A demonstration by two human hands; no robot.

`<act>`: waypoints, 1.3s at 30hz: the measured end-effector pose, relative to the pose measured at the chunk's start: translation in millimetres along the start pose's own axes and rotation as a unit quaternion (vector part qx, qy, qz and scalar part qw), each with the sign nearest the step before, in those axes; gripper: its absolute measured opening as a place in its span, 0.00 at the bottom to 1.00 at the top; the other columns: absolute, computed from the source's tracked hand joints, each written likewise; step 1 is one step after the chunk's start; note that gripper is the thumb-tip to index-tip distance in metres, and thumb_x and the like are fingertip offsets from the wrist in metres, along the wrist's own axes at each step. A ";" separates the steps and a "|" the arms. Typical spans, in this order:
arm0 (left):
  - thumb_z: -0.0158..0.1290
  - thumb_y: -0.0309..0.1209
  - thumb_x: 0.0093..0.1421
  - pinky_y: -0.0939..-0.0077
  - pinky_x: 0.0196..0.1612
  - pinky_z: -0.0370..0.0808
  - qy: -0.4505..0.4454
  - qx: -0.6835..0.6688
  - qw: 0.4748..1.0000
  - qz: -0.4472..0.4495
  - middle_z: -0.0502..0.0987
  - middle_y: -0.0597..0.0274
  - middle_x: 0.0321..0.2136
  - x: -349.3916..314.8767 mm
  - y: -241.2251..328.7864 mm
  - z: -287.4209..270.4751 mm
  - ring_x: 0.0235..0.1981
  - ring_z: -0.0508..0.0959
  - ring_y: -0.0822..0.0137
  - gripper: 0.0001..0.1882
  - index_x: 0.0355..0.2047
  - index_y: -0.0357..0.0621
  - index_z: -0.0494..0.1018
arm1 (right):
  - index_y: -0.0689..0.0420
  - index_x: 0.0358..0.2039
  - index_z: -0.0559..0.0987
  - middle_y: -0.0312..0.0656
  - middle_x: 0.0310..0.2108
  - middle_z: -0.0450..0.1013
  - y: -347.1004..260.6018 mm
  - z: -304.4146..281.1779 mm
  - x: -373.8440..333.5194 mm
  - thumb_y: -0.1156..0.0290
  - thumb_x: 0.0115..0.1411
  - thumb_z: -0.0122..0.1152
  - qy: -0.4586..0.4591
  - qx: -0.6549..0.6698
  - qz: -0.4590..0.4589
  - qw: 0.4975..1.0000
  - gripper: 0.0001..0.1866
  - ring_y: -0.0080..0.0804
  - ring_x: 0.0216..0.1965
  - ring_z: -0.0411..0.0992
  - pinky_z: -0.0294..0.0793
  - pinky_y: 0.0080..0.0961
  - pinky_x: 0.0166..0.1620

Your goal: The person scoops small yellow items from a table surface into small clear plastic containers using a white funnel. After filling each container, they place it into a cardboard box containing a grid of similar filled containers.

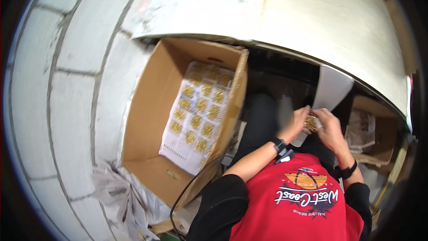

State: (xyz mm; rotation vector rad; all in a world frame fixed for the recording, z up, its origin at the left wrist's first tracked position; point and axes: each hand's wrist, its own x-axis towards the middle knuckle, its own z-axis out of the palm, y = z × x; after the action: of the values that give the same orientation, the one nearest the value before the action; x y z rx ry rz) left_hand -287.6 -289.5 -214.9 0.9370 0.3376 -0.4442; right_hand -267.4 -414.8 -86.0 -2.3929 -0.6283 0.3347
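And there sat the small gold bundle (pixel 310 124), gripped between left hand (pixel 297 124) and right hand (pixel 330 129); the open carton (pixel 145 111) lay well leftward, left hand nearer; the bundle's long axis couldn't be told!

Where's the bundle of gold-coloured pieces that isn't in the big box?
In the head view, right of centre: the gold-coloured bundle is between the person's left hand and right hand, above the red shirt in the picture.

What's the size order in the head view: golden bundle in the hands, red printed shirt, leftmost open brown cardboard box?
1. Leftmost open brown cardboard box
2. Red printed shirt
3. Golden bundle, clearly smallest
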 end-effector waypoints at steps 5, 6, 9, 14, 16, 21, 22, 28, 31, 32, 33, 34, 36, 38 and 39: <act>0.40 0.52 0.65 0.73 0.15 0.76 -0.020 0.000 0.999 -0.032 0.74 0.61 0.27 2.7 -2.4 -5.4 0.24 0.78 0.69 0.26 0.37 0.38 0.72 | 0.64 0.39 0.75 0.55 0.38 0.70 -0.1 17.2 -1.3 0.88 0.45 0.47 -0.024 -0.011 -0.002 1.000 0.19 0.54 0.42 0.71 0.70 0.39 0.45; 0.40 0.52 0.65 0.73 0.15 0.76 -0.034 0.012 0.998 -0.041 0.74 0.61 0.27 1.9 -7.1 -10.6 0.24 0.78 0.69 0.26 0.37 0.39 0.72 | 0.64 0.39 0.76 0.55 0.37 0.71 2.0 21.6 -5.0 0.87 0.45 0.48 -0.043 -0.012 -0.016 0.999 0.19 0.54 0.41 0.71 0.70 0.39 0.44; 0.42 0.50 0.65 0.71 0.18 0.76 -0.066 0.023 0.994 -0.085 0.75 0.60 0.29 -3.0 -11.0 -22.1 0.27 0.78 0.68 0.24 0.38 0.40 0.72 | 0.64 0.36 0.77 0.53 0.32 0.72 -11.0 16.4 1.9 0.86 0.47 0.50 -0.069 0.040 0.000 0.997 0.15 0.52 0.37 0.73 0.71 0.36 0.42; 0.47 0.39 0.64 0.73 0.23 0.78 -0.094 -0.031 0.994 -0.052 0.77 0.59 0.31 -28.2 37.4 -34.0 0.31 0.79 0.69 0.15 0.40 0.40 0.73 | 0.64 0.36 0.76 0.49 0.30 0.73 -24.4 -18.9 11.6 0.83 0.54 0.51 0.097 0.068 -0.013 0.993 0.09 0.43 0.33 0.74 0.72 0.30 0.39; 0.47 0.35 0.64 0.77 0.22 0.79 -0.072 -0.009 0.997 -0.016 0.78 0.58 0.32 -47.1 71.1 -36.0 0.29 0.80 0.69 0.13 0.42 0.38 0.72 | 0.63 0.38 0.77 0.48 0.31 0.74 -20.7 -30.2 14.0 0.83 0.55 0.53 0.143 0.080 -0.007 0.986 0.10 0.41 0.34 0.74 0.72 0.28 0.38; 0.44 0.35 0.66 0.78 0.22 0.81 -0.044 -0.012 0.997 0.055 0.78 0.57 0.35 -73.3 117.7 -27.1 0.30 0.81 0.68 0.15 0.45 0.38 0.71 | 0.63 0.40 0.77 0.45 0.32 0.75 -22.5 -32.0 10.6 0.79 0.58 0.53 0.157 0.191 0.020 0.969 0.10 0.35 0.34 0.75 0.73 0.27 0.38; 0.43 0.36 0.66 0.78 0.22 0.81 -0.039 -0.024 0.997 0.058 0.78 0.57 0.36 -76.7 122.1 -25.3 0.30 0.81 0.68 0.15 0.45 0.38 0.71 | 0.63 0.40 0.77 0.45 0.32 0.75 -29.4 -31.6 11.1 0.77 0.59 0.54 0.147 0.200 0.025 0.968 0.10 0.34 0.34 0.75 0.73 0.26 0.38; 0.39 0.44 0.68 0.77 0.20 0.81 -0.047 0.025 0.997 0.055 0.77 0.54 0.35 -75.2 120.9 -7.3 0.29 0.81 0.67 0.22 0.44 0.35 0.70 | 0.61 0.41 0.78 0.49 0.38 0.76 -37.5 -16.9 29.4 0.72 0.56 0.57 0.100 0.171 -0.040 0.979 0.12 0.45 0.39 0.75 0.74 0.31 0.42; 0.40 0.44 0.68 0.77 0.19 0.81 -0.029 0.032 0.997 0.063 0.77 0.58 0.31 -70.9 119.5 0.4 0.27 0.80 0.69 0.21 0.41 0.36 0.70 | 0.60 0.36 0.79 0.47 0.34 0.76 -42.7 -11.1 32.6 0.73 0.53 0.58 0.092 0.119 -0.050 0.987 0.10 0.45 0.38 0.75 0.74 0.35 0.41; 0.40 0.43 0.68 0.77 0.18 0.80 -0.019 0.024 0.998 0.063 0.77 0.59 0.31 -69.6 119.8 2.4 0.26 0.80 0.69 0.20 0.41 0.36 0.70 | 0.60 0.37 0.79 0.46 0.36 0.76 -43.4 -9.7 31.0 0.73 0.53 0.59 0.136 0.065 -0.102 0.983 0.11 0.44 0.40 0.75 0.74 0.35 0.43; 0.40 0.43 0.68 0.77 0.17 0.80 -0.009 0.015 0.998 0.064 0.77 0.59 0.30 -68.1 121.3 4.1 0.25 0.80 0.70 0.20 0.41 0.37 0.70 | 0.60 0.38 0.79 0.45 0.38 0.76 -42.9 -8.8 29.5 0.73 0.52 0.59 0.179 0.011 -0.153 0.972 0.12 0.43 0.42 0.75 0.73 0.36 0.45; 0.40 0.42 0.68 0.77 0.22 0.80 -0.004 0.021 0.998 0.057 0.77 0.60 0.31 -70.8 124.3 8.8 0.27 0.80 0.70 0.19 0.40 0.37 0.71 | 0.60 0.40 0.78 0.45 0.40 0.76 -41.3 -8.4 26.3 0.73 0.52 0.60 0.178 -0.012 -0.173 0.969 0.14 0.43 0.44 0.74 0.72 0.37 0.48; 0.39 0.41 0.69 0.78 0.25 0.79 0.003 -0.010 0.997 0.081 0.77 0.60 0.31 -60.6 118.1 4.6 0.28 0.79 0.72 0.19 0.41 0.37 0.71 | 0.60 0.44 0.76 0.46 0.45 0.74 -38.7 -7.8 21.6 0.73 0.51 0.60 0.176 -0.056 -0.212 0.960 0.18 0.44 0.49 0.72 0.70 0.38 0.53; 0.37 0.39 0.70 0.79 0.34 0.75 0.034 -0.038 0.994 0.101 0.76 0.61 0.32 -58.5 119.5 20.1 0.31 0.77 0.73 0.18 0.41 0.38 0.71 | 0.60 0.48 0.73 0.48 0.49 0.71 -43.9 -5.6 17.0 0.73 0.50 0.60 0.163 -0.034 -0.229 0.959 0.22 0.45 0.52 0.69 0.67 0.39 0.56; 0.37 0.39 0.70 0.79 0.34 0.75 0.032 -0.048 0.992 0.110 0.76 0.62 0.32 -57.8 118.4 18.1 0.32 0.77 0.73 0.18 0.40 0.38 0.71 | 0.61 0.50 0.72 0.49 0.51 0.70 -47.3 -5.9 16.3 0.73 0.50 0.60 0.157 -0.022 -0.237 0.958 0.24 0.46 0.54 0.68 0.65 0.40 0.58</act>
State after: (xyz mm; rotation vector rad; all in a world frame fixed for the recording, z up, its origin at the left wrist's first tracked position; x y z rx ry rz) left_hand -276.0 -231.1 -95.9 0.8835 0.3067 -0.1946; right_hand -267.9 -377.1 -52.6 -2.1791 -1.0288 -0.2630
